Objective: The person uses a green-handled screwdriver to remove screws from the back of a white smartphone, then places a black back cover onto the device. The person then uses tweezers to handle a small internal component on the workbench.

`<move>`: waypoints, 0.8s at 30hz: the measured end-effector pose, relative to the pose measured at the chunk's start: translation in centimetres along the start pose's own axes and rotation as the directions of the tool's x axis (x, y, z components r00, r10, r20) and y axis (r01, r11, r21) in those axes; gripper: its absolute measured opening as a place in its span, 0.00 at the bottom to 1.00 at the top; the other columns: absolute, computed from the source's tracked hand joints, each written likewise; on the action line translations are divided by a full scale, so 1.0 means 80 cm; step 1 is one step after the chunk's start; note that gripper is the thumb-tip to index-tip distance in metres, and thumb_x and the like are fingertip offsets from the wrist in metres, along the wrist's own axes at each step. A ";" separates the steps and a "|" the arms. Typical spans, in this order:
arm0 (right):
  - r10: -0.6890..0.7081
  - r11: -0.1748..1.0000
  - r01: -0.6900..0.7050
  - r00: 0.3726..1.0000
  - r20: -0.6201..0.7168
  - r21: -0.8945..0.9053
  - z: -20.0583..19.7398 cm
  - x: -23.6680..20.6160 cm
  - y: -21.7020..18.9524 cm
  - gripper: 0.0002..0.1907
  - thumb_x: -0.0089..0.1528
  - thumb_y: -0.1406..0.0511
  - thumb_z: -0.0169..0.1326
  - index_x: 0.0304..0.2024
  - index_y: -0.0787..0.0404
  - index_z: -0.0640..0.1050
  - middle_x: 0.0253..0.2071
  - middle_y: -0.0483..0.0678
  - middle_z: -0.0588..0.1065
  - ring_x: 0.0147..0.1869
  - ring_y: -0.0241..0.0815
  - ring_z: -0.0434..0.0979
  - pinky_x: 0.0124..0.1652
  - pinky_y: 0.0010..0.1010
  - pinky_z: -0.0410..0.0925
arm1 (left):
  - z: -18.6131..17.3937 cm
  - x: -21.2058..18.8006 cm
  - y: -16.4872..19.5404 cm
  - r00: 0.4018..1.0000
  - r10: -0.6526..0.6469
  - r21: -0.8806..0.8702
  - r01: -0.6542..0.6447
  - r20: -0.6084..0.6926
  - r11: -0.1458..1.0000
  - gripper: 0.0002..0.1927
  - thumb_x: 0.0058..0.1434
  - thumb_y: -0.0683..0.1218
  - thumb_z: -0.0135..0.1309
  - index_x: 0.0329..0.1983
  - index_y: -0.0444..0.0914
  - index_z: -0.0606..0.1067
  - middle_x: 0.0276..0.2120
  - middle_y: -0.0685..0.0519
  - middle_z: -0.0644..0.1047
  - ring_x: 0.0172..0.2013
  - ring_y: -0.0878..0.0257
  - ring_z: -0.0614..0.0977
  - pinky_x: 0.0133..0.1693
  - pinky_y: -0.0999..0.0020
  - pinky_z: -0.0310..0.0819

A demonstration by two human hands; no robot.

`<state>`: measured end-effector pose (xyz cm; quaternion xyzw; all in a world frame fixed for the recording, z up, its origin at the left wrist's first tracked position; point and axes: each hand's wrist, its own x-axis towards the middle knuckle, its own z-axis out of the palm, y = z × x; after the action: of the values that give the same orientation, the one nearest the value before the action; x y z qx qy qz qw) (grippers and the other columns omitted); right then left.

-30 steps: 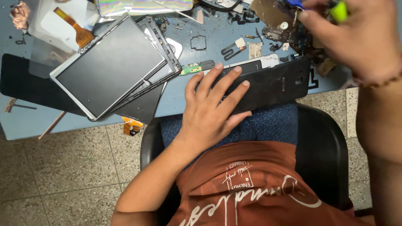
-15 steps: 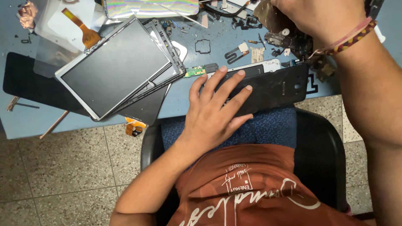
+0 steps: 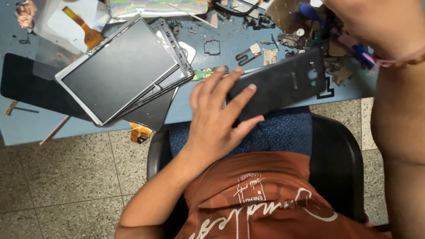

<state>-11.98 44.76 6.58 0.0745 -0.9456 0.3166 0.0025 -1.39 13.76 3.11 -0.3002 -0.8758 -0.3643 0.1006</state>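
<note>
At the near edge of the blue counter [image 3: 26, 128], the left hand [image 3: 217, 119] lies spread, fingers flat on the black back cover [image 3: 283, 82], which overhangs that edge. Left of the cover rests a grey-framed tablet screen [image 3: 117, 68]. Right of the cover, the right hand [image 3: 376, 22] hovers above small parts; its grip cannot be told.

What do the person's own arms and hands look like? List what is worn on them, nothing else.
Both arms are bare, with no sleeves reaching the forearms and no gloves. The left hand has no ring or watch that shows, and its wrist is plain. The right hand, partly cut off at the top edge, wears a thin pink and yellow braided thread bracelet around the wrist.
</note>
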 end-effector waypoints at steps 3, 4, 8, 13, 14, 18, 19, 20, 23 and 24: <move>0.204 0.928 -0.220 0.975 0.086 0.300 -0.010 -0.024 -0.004 0.08 0.74 0.63 0.53 0.43 0.61 0.76 0.26 0.42 0.71 0.26 0.30 0.72 0.29 0.23 0.68 | -0.005 -0.001 0.000 0.997 -0.034 0.059 0.038 -0.064 0.998 0.32 0.59 0.55 0.72 0.63 0.42 0.74 0.70 0.45 0.66 0.72 0.44 0.64 0.70 0.46 0.54; 0.249 0.888 -0.277 0.961 0.123 0.367 -0.011 -0.031 -0.007 0.08 0.75 0.63 0.53 0.44 0.62 0.75 0.27 0.42 0.71 0.27 0.29 0.72 0.30 0.23 0.68 | -0.007 -0.001 -0.001 0.997 -0.041 0.063 0.045 -0.069 0.997 0.33 0.59 0.55 0.72 0.63 0.42 0.74 0.69 0.45 0.66 0.72 0.44 0.64 0.69 0.46 0.54; 0.141 0.900 -0.173 0.984 0.110 0.399 -0.012 -0.046 -0.020 0.09 0.76 0.63 0.53 0.46 0.62 0.74 0.25 0.42 0.68 0.24 0.28 0.67 0.28 0.21 0.63 | -0.010 0.000 -0.004 0.995 -0.066 0.080 0.071 -0.072 0.994 0.33 0.58 0.54 0.73 0.63 0.42 0.74 0.69 0.44 0.67 0.71 0.43 0.64 0.68 0.46 0.53; 0.143 0.937 -0.137 0.990 0.004 0.321 -0.008 -0.063 -0.022 0.06 0.75 0.65 0.58 0.46 0.63 0.78 0.29 0.40 0.73 0.29 0.26 0.71 0.29 0.19 0.63 | -0.011 0.000 -0.007 0.990 -0.097 0.080 0.106 -0.107 0.991 0.34 0.58 0.55 0.73 0.64 0.41 0.73 0.70 0.43 0.66 0.71 0.43 0.65 0.70 0.47 0.52; 0.138 0.948 -0.128 0.990 -0.011 0.292 -0.007 -0.066 -0.020 0.06 0.75 0.66 0.59 0.46 0.63 0.78 0.30 0.41 0.73 0.30 0.27 0.72 0.30 0.19 0.64 | -0.012 -0.001 -0.008 0.986 -0.111 0.084 0.123 -0.126 0.989 0.34 0.58 0.55 0.74 0.64 0.40 0.73 0.70 0.43 0.66 0.71 0.44 0.65 0.70 0.47 0.52; 0.078 0.990 -0.073 0.996 -0.037 0.122 -0.004 -0.077 -0.010 0.06 0.72 0.66 0.60 0.46 0.64 0.81 0.30 0.45 0.75 0.30 0.32 0.72 0.30 0.23 0.65 | -0.012 -0.004 -0.011 0.967 -0.151 0.143 0.182 -0.206 0.973 0.34 0.60 0.55 0.74 0.64 0.40 0.73 0.70 0.43 0.65 0.71 0.45 0.64 0.71 0.49 0.51; 0.025 0.999 -0.023 0.998 -0.049 0.044 -0.003 -0.079 -0.008 0.06 0.71 0.67 0.61 0.45 0.65 0.81 0.31 0.47 0.75 0.31 0.34 0.73 0.31 0.24 0.66 | -0.012 -0.003 -0.012 0.965 -0.161 0.150 0.194 -0.208 0.969 0.34 0.60 0.55 0.74 0.64 0.40 0.73 0.71 0.43 0.65 0.71 0.45 0.64 0.70 0.49 0.51; -0.029 0.999 0.026 0.998 -0.062 -0.036 -0.003 -0.082 -0.006 0.06 0.70 0.68 0.62 0.44 0.66 0.82 0.31 0.48 0.76 0.33 0.36 0.75 0.33 0.26 0.67 | -0.011 -0.003 -0.012 0.963 -0.172 0.157 0.206 -0.209 0.966 0.33 0.61 0.55 0.74 0.65 0.40 0.73 0.71 0.43 0.65 0.71 0.45 0.64 0.69 0.50 0.51; -0.223 0.949 0.204 0.973 -0.056 -0.238 0.003 -0.085 -0.003 0.04 0.66 0.71 0.66 0.40 0.67 0.84 0.33 0.52 0.77 0.38 0.42 0.78 0.37 0.31 0.70 | -0.011 -0.003 -0.012 0.962 -0.183 0.145 0.215 -0.205 0.966 0.33 0.61 0.54 0.74 0.65 0.40 0.73 0.71 0.43 0.64 0.71 0.45 0.64 0.68 0.52 0.51; -0.227 0.941 0.208 0.973 -0.044 -0.266 0.006 -0.086 -0.003 0.04 0.66 0.70 0.67 0.40 0.66 0.84 0.33 0.52 0.77 0.38 0.44 0.78 0.37 0.32 0.70 | -0.011 -0.003 -0.012 0.962 -0.184 0.137 0.214 -0.202 0.967 0.33 0.61 0.54 0.74 0.65 0.40 0.73 0.71 0.43 0.64 0.71 0.45 0.64 0.68 0.52 0.52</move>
<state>-5.12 45.22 5.98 0.1658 -0.9641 0.1904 0.0825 -1.81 12.50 3.08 -0.1657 -0.9142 -0.3290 0.1691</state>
